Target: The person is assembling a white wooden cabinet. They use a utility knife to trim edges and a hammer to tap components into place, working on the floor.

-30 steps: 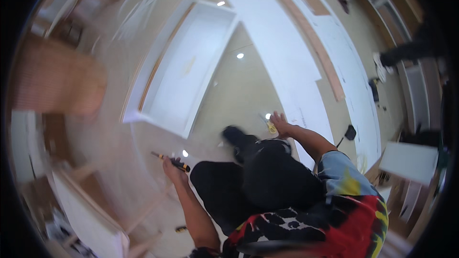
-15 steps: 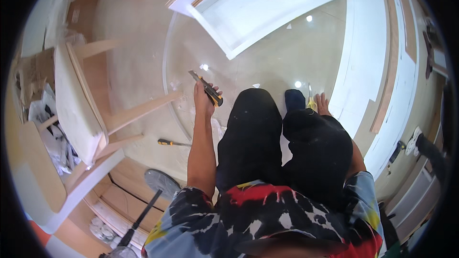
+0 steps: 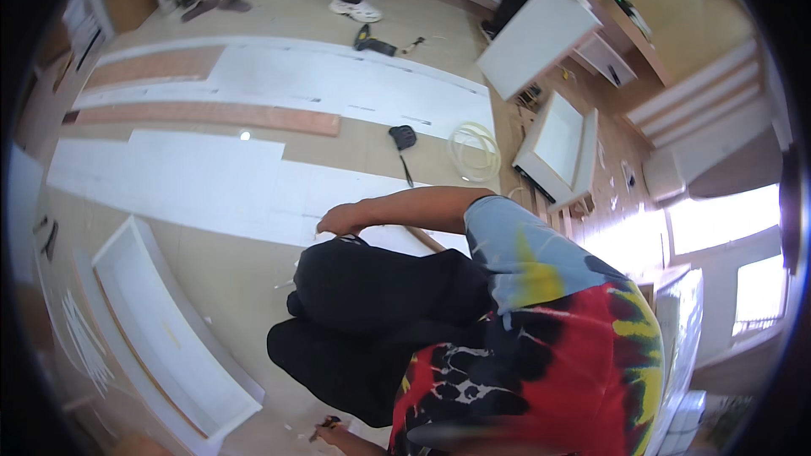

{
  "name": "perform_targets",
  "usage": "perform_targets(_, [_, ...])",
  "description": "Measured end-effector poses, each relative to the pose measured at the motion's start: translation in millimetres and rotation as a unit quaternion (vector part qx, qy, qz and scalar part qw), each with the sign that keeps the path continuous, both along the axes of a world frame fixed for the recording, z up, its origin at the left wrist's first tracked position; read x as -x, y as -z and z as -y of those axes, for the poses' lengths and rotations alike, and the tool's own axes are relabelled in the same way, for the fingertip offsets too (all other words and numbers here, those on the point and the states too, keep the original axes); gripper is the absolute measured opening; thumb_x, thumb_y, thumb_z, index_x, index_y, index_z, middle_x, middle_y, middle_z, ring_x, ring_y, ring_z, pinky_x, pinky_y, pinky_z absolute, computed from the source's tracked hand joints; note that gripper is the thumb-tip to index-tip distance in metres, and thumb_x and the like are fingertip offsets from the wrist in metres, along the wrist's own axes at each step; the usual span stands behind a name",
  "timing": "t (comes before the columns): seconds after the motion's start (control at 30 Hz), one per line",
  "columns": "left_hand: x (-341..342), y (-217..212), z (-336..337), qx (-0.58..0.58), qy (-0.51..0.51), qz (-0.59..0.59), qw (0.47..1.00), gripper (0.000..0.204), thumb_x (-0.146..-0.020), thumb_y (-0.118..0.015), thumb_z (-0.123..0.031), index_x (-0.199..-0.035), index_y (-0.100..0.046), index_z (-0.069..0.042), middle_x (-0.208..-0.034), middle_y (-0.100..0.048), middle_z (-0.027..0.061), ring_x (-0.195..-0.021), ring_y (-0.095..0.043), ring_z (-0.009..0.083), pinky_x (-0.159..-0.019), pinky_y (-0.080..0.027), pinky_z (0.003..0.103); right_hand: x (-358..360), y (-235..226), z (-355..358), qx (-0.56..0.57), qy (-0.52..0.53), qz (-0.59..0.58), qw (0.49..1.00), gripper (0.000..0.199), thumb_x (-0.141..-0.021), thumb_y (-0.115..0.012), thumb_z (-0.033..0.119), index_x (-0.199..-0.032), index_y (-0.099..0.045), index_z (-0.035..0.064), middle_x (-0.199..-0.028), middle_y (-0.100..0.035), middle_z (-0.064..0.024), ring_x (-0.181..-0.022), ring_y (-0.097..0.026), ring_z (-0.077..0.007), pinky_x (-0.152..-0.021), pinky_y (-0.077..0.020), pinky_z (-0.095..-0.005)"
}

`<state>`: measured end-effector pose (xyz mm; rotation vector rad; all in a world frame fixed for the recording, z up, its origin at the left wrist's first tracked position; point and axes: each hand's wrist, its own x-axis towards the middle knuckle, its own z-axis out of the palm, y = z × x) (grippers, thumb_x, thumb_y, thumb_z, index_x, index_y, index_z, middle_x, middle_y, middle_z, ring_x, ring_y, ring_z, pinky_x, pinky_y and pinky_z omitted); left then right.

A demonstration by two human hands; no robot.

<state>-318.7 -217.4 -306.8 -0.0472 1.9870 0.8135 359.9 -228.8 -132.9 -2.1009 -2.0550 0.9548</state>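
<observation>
At the lower edge, my left hand (image 3: 328, 432) is closed around a small dark utility knife (image 3: 334, 420), which shows only in part. Across my bent knees, my right arm stretches left. The right hand (image 3: 340, 219) hangs over the near edge of a long white board (image 3: 228, 173), back of the hand up. My knee hides part of its fingers, so I cannot tell what they hold, if anything. Beside my foot, a thin pale object (image 3: 283, 285) lies on the floor, too small to make out.
A white drawer-like box (image 3: 160, 329) lies at lower left. Beyond the boards are a wooden strip (image 3: 211, 115), a tape measure (image 3: 404, 137), coiled edging (image 3: 473, 152) and a cordless drill (image 3: 374, 42). Another person's shoes (image 3: 355, 10) stand at the back; someone in green is at upper right.
My view has swung to the right, bringing the boards, tools and other people into sight. The utility knife stays in my left hand. My right hand's spread fingers are now partly hidden.
</observation>
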Motion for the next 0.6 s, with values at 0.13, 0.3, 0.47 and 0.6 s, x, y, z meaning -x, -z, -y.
perform_targets(0.13, [-23.5,-31.9,13.5,0.056,0.104,-0.014,0.993,0.034,-0.095,-0.061,-0.035,-0.110,-0.062,-0.004,-0.098,-0.066,0.0116,-0.086,-0.064,0.0262,-0.072,-0.056,0.040,-2.9,-23.1,44.9,0.145,0.023,0.008,0.989,0.037,-0.076,-0.072,0.020,-0.109,-0.068,0.0033,-0.097,-0.070,-0.0234,-0.095,-0.068,-0.0385,-0.079,-0.0529,-0.0478])
perform_targets(0.3, [-47.2,-46.8,-1.8,0.052,0.130,-0.017,0.990,0.034,-0.092,-0.063,-0.032,-0.110,-0.062,-0.003,-0.101,-0.066,0.0128,-0.088,-0.064,0.0282,-0.075,-0.056,0.041,-3.3,-46.0,59.8,-0.072,0.285,-0.156,0.943,0.041,-0.083,-0.065,0.023,-0.120,-0.064,0.0042,-0.119,-0.065,-0.0217,-0.110,-0.062,-0.0394,-0.092,-0.0501,-0.0446])
perform_targets(0.47, [-80.8,-55.1,-10.5,0.056,0.168,0.002,0.984,0.035,-0.088,-0.065,-0.029,-0.111,-0.063,-0.002,-0.103,-0.067,0.0141,-0.091,-0.065,0.0301,-0.078,-0.056,0.042,-55.4,-25.7,217.0,0.129,0.327,-0.048,0.935,0.055,-0.082,-0.064,0.040,-0.121,-0.065,0.0018,-0.126,-0.060,-0.0241,-0.121,-0.054,-0.0388,-0.104,-0.0425,-0.0439])
perform_targets(0.6, [-127.4,-34.8,16.6,0.090,0.172,0.079,0.978,0.036,-0.086,-0.067,-0.026,-0.111,-0.063,-0.001,-0.105,-0.067,0.0150,-0.093,-0.065,0.0317,-0.081,-0.056,0.043,-100.7,-84.0,487.2,0.141,0.597,0.192,0.766,0.056,-0.084,-0.065,0.041,-0.129,-0.062,0.0078,-0.127,-0.062,-0.0213,-0.121,-0.056,-0.0343,-0.107,-0.0400,-0.0451])
